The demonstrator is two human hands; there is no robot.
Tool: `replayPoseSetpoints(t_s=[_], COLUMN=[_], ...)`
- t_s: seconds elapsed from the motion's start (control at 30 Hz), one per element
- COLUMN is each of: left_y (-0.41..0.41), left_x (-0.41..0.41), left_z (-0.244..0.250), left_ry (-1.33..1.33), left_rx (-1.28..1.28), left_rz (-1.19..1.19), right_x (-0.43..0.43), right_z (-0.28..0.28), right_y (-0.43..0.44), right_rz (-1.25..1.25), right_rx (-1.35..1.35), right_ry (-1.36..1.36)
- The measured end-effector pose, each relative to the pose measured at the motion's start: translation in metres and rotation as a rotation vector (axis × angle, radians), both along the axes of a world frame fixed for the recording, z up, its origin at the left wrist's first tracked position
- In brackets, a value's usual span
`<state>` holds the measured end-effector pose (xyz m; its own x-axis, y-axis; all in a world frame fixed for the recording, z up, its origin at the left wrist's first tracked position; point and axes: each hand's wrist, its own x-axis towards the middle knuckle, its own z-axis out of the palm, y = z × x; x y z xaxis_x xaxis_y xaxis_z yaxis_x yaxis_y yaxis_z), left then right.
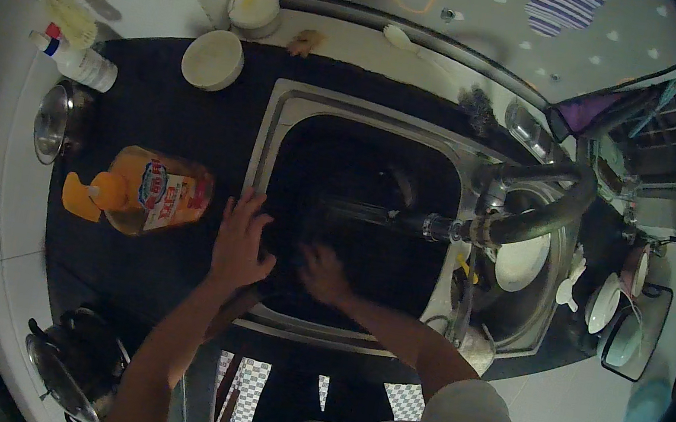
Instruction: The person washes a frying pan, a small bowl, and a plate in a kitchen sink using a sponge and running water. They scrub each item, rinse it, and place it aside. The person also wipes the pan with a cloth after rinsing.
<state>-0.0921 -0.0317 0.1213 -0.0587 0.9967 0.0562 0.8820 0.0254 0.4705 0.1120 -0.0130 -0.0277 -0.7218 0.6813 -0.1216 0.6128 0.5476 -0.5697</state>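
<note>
My left hand [243, 243] lies at the left rim of a metal sink [265, 128], its fingers spread over the edge and nothing seen in them. Lower and further right, my right hand [323, 272] reaches into the dark basin, fingers apart and somewhat blurred. A faucet [525, 229] with a thick hose points left over the basin, and a stream of water seems to leave its spout. What lies at the basin's dark bottom is hard to tell. An orange pump bottle of liquid soap [160, 194] lies on its side left of my left hand.
A white bowl [213, 60] and a lidded white container [254, 10] stand behind at left. A steel bowl [54, 123] and a spray bottle [81, 65] are by the left wall. The smaller right basin [555, 270] holds a white plate [522, 258]. Pots [68, 374] stand lower left.
</note>
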Motion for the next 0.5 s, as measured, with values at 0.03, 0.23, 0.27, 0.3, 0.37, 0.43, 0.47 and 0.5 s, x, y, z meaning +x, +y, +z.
replayPoseSetpoints(t_s=[0.03,0.23,0.27,0.3,0.37,0.43,0.47,0.5], left_y=[-0.001,0.001,0.002,0.001,0.001,0.000,0.002,0.003], left_x=[-0.001,0.001,0.000,-0.001,-0.001,-0.002,-0.001,-0.003], left_z=[0.000,0.003,0.003,0.002,0.001,0.001,0.005,0.004], left_ry=[0.001,-0.005,-0.012,-0.011,-0.011,-0.009,-0.007,-0.019], left_rx=[0.005,-0.022,-0.021,-0.023,-0.030,-0.037,-0.040,-0.045], left_rz=[0.002,-0.015,-0.016,-0.006,-0.001,0.019,0.009,0.008], right_x=[0.003,-0.013,-0.013,-0.013,-0.009,0.012,0.042,0.053], right_z=[0.007,-0.038,-0.035,-0.018,0.014,0.030,-0.021,-0.031], right_y=[0.011,0.019,-0.004,-0.027,-0.029,0.005,0.010,0.030], right_rz=[0.010,-0.015,-0.025,-0.025,0.018,0.129,-0.162,-0.249], right_rx=[-0.012,0.153,0.007,-0.134,-0.296,-0.335,-0.641,-0.674], right_ry=[0.000,-0.445,-0.295,-0.146,-0.095,-0.287,0.056,0.019])
